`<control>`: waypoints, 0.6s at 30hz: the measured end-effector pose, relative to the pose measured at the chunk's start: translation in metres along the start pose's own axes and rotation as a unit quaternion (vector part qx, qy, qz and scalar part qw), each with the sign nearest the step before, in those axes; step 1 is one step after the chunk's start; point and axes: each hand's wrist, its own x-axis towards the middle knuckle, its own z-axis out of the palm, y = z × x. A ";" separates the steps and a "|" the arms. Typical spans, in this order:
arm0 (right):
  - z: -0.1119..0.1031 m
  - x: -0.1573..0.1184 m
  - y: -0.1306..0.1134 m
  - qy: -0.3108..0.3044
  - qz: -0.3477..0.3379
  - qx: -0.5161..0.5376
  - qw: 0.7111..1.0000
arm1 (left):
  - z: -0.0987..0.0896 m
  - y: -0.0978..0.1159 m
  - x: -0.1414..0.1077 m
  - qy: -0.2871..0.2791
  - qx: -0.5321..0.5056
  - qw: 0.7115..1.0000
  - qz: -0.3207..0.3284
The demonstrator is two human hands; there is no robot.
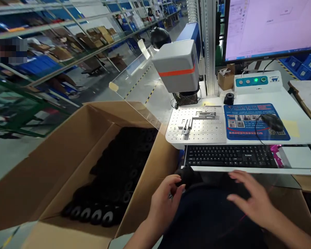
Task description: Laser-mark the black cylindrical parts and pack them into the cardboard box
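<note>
My left hand (167, 195) is in front of the keyboard tray, thumb and fingers curled around a small black part (188, 175). The part's far side blends into the dark clothing behind it, so its full shape is hard to make out. To the right, my right hand (254, 197) hovers over my lap, thumb and fingers spread with nothing between them. On my left an open cardboard box (93, 114) holds rows of black parts (119, 169), some showing pale oval rings. Another small black part (229, 99) stands on the white worktop.
A grey machine head (177, 65) overhangs a perforated metal plate (202, 133) with small fixtures. Beside it are a blue mat (248, 135), a mouse (272, 122), a keyboard (230, 155) and a monitor (272, 31). A tilted clear panel (142, 90) juts over the box.
</note>
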 end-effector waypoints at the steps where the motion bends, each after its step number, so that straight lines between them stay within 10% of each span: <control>1: 0.025 0.008 -0.017 -0.050 -0.037 0.012 0.998 | 0.006 0.001 -0.004 -0.016 -0.002 1.000 0.024; 8: 0.127 0.021 -0.050 -0.169 -0.111 0.008 0.979 | 0.013 0.006 -0.036 -0.090 -0.074 0.993 0.004; 14: 0.149 0.022 -0.038 -0.156 -0.071 0.024 0.985 | -0.007 -0.013 -0.042 -0.157 -0.126 0.979 -0.006; 18: 0.133 0.047 -0.043 -0.081 -0.052 0.007 0.995 | -0.009 -0.081 -0.018 -0.059 -0.108 0.986 -0.111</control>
